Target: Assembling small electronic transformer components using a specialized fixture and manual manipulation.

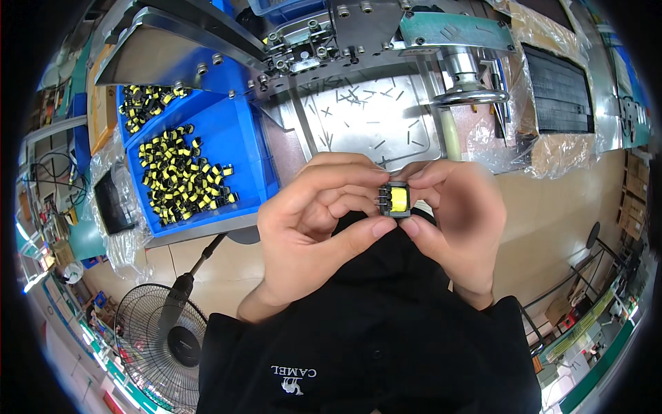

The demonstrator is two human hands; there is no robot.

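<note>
Between both hands, in front of my chest, is a small transformer (398,199) with a black core, a yellow-taped winding and metal pins on its left side. My left hand (310,221) pinches its left part, thumb below and index finger above. From the other side, my right hand (455,214) grips it the same way with thumb and fingertips. The curled fingers of both hands hide some of its edges. A blurred patch covers part of the right hand.
At left, a blue bin (241,152) holds many similar yellow-and-black parts. A metal tray (407,103) with scattered thin dark strips lies ahead, beneath a metal machine frame (303,52). A round metal knob (469,96) hangs at right. Black stacked pieces (558,90) sit in plastic wrap; a fan (162,345) stands lower left.
</note>
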